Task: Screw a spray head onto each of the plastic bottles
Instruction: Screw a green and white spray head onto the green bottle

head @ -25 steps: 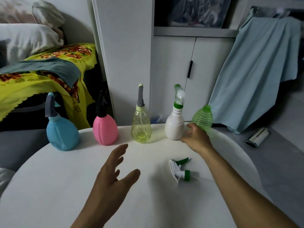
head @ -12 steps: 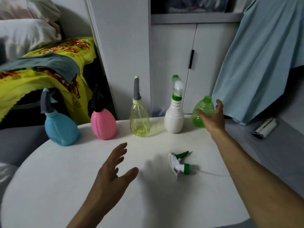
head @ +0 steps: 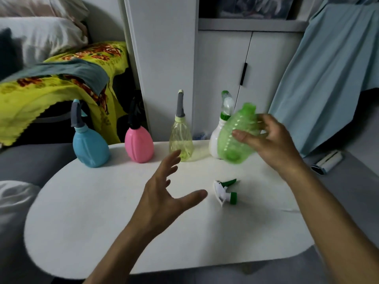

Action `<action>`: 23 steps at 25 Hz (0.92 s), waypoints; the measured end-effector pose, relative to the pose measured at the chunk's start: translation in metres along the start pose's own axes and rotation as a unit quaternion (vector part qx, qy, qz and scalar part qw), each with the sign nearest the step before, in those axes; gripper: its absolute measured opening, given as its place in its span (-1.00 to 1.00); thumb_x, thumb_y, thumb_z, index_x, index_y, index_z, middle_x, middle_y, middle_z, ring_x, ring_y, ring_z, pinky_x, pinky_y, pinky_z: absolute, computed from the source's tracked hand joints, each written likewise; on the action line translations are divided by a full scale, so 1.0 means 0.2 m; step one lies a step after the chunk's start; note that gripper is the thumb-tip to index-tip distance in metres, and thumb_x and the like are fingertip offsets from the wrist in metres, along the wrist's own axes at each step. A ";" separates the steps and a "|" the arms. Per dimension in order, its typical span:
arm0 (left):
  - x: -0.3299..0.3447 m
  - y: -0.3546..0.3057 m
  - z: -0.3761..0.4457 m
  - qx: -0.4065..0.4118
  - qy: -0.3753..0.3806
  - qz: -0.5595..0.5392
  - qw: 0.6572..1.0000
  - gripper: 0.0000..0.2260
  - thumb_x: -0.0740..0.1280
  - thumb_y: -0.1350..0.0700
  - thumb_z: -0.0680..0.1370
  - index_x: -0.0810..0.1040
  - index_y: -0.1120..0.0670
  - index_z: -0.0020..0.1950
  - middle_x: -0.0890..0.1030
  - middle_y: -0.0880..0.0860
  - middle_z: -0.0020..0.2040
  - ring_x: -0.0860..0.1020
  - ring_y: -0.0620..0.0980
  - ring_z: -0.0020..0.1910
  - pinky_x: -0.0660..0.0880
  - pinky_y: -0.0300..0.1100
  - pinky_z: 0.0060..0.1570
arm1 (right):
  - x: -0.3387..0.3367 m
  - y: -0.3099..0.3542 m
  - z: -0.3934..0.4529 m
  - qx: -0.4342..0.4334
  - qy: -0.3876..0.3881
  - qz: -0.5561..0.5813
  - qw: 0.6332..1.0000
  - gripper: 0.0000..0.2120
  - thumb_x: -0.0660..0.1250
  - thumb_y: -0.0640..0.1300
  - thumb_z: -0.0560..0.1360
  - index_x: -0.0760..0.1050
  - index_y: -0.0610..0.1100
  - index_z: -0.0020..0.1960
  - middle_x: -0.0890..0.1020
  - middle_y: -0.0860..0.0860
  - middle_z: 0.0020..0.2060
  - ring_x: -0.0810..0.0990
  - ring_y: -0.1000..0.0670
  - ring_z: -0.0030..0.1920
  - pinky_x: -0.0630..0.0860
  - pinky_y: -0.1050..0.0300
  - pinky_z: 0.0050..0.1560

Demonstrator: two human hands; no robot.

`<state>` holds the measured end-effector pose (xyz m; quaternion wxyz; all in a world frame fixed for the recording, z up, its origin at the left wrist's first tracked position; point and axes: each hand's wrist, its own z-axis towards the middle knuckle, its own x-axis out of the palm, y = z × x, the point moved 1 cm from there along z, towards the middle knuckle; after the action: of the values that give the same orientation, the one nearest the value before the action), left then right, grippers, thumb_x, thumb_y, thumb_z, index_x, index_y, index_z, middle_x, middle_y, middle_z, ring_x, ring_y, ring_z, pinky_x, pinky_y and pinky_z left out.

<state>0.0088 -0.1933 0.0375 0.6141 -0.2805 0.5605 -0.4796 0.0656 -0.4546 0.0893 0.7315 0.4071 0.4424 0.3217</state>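
My right hand (head: 264, 140) grips a ribbed green bottle (head: 238, 136) with no spray head, lifted and tilted above the white table (head: 102, 222). A loose white and green spray head (head: 225, 191) lies on its side on the table below it. My left hand (head: 164, 197) hovers open over the table, fingers spread, just left of the spray head. Along the table's far edge stand a blue bottle (head: 90, 146), a pink bottle (head: 139, 144), a clear yellow bottle (head: 181, 140) and a white bottle (head: 215, 140), each with a spray head on.
White cabinets (head: 221, 78) rise right behind the table. A bed with a yellow floral cover (head: 51, 87) lies at the left. A light blue cloth (head: 328, 78) hangs at the right, with a lint roller (head: 328, 162) on the floor below it.
My right hand closed around the green bottle at the far right of the table and lifted it, tilting it toward the middle. My left hand moved slightly forward, staying open.
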 end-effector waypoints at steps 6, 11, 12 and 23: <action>-0.06 -0.04 -0.08 0.053 -0.027 -0.054 0.997 -0.19 0.67 0.06 0.24 0.37 -0.15 0.40 0.65 -0.17 0.14 0.64 -0.16 0.10 0.62 -0.22 0.00 | 0.26 0.18 -0.48 0.007 0.354 0.154 0.923 -0.51 0.53 0.07 0.38 0.53 0.12 0.28 0.68 0.09 0.18 0.64 0.07 0.16 0.61 0.01 0.13; -0.15 0.01 -0.11 0.026 -0.066 -0.005 0.997 -0.19 0.65 -0.06 0.20 0.38 -0.21 0.38 0.62 -0.24 0.11 0.56 -0.30 0.11 0.47 -0.52 -0.11 | 0.23 -0.11 -0.35 0.035 0.261 -0.439 0.859 -0.57 0.25 -0.01 0.50 0.39 -0.03 0.37 0.47 -0.06 0.34 0.39 -0.12 0.33 0.38 -0.05 0.23; -0.17 0.02 -0.11 0.024 -0.068 0.002 0.997 -0.18 0.65 -0.07 0.20 0.37 -0.21 0.39 0.61 -0.24 0.12 0.55 -0.31 0.11 0.46 -0.53 -0.11 | 0.27 -0.17 -0.36 0.041 0.269 -0.505 0.819 -0.64 0.20 0.03 0.54 0.43 -0.07 0.29 0.50 -0.07 0.28 0.37 -0.15 0.31 0.34 -0.08 0.22; -0.25 0.04 -0.11 0.095 -0.059 0.139 0.984 -0.16 0.60 -0.10 0.23 0.33 -0.13 0.44 0.50 -0.21 0.27 0.50 -0.23 0.16 0.47 -0.27 0.11 | 0.04 0.06 -0.20 0.013 -0.054 0.314 0.948 -0.90 0.33 -0.09 0.57 0.63 -0.01 -0.01 0.75 0.06 -0.08 0.67 0.02 0.01 0.55 0.10 0.00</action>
<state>-0.0061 -0.1415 0.0467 0.7305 -0.1684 0.5089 -0.4230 0.0309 -0.4301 0.0850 0.6108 0.5515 0.2563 0.5070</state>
